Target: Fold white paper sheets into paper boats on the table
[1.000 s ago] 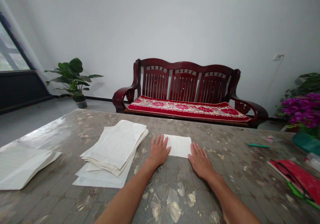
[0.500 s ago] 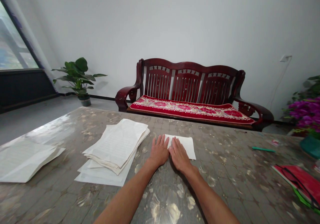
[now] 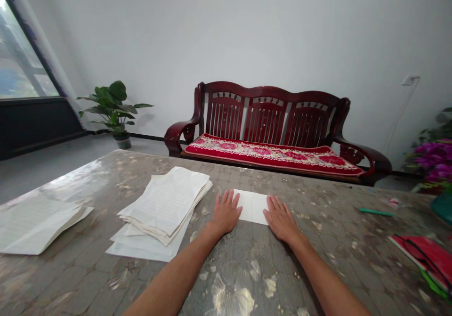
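A small white sheet of paper (image 3: 253,207), seemingly folded, lies flat on the patterned table (image 3: 243,269) in front of me. My left hand (image 3: 226,212) rests flat with fingers spread over the paper's left end. On its right end lies my right hand (image 3: 281,219), palm down, fingers stretched out. The middle of the paper shows between the two hands, with a faint crease line across it. Left of my left hand is an uneven stack of white papers (image 3: 173,198) with faint lines.
More papers (image 3: 38,222) lie at the table's far left. At the right are a green pen (image 3: 376,212), a red notebook (image 3: 429,255) with black glasses on it, and purple flowers (image 3: 436,160). A wooden bench (image 3: 268,113) stands behind the table.
My right hand has slid rightward across the paper to its right end, uncovering the middle. My left hand has stayed at the left end.
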Tool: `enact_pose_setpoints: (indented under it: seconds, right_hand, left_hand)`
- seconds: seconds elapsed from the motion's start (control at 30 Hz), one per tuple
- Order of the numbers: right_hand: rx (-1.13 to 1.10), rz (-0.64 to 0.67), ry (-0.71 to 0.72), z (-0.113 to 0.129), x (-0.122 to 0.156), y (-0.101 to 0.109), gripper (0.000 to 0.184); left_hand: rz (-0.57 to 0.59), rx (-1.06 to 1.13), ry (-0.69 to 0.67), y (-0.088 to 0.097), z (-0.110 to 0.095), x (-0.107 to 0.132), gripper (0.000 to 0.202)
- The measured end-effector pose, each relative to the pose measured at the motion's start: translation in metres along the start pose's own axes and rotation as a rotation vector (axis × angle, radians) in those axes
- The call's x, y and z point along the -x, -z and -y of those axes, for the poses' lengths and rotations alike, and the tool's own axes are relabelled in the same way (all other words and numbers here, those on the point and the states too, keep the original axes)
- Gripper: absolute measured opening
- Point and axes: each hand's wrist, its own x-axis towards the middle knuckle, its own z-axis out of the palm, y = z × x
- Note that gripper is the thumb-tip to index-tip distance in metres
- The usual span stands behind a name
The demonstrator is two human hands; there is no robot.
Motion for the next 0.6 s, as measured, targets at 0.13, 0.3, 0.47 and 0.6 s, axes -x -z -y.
enact_pose_setpoints:
  seconds: [0.13, 0.3, 0.47, 0.6]
  right_hand:
    - [-0.03, -0.082, 0.006, -0.015, 0.005, -0.004, 0.062]
    - [-0.158, -0.212, 0.257, -0.017, 0.02, 0.002, 0.049]
    - [-0.188, -0.215, 0.368, -0.012, 0.027, 0.007, 0.044]
    - [-0.176, -0.329, 0.395, -0.007, 0.024, 0.003, 0.034]
  left_hand:
    - [0.034, -0.003, 0.002, 0.005, 0.008, -0.004, 0.052]
    - [0.073, -0.01, 0.012, 0.011, 0.027, -0.019, 0.052]
    - [0.084, 0.073, -0.126, 0.015, 0.039, -0.034, 0.045]
    - [-0.056, 0.147, -0.172, 0.017, 0.037, -0.032, 0.029]
